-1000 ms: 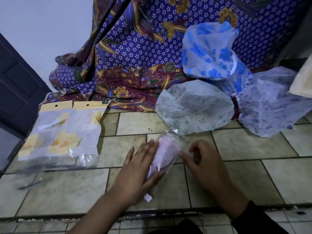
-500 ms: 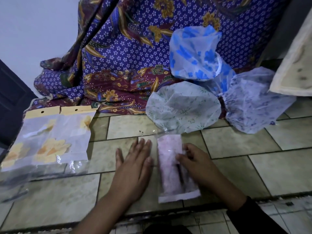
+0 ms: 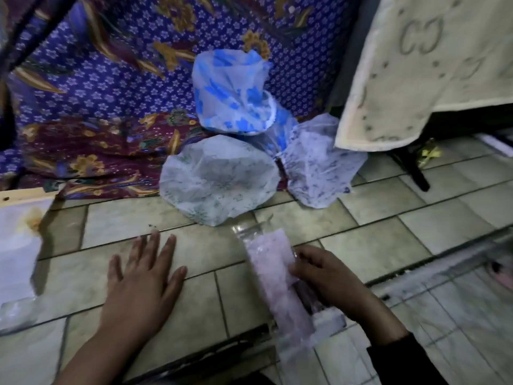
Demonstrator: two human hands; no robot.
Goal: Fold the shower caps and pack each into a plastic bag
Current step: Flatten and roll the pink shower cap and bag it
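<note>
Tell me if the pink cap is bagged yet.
Bagged: the pink cap lies folded in a strip inside the clear bag, which the right hand grips.

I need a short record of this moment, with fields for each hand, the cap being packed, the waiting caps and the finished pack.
left hand: flat on the tiled floor, fingers spread, holds nothing
right hand: grips the bagged pink cap at its right edge
bagged pink cap: folded into a strip inside a clear bag, lying on the floor
waiting caps: blue-flowered cap, green-patterned cap, lilac-patterned cap, all unfolded, beside the batik cloth
finished pack: at the left edge, partly out of view
</note>
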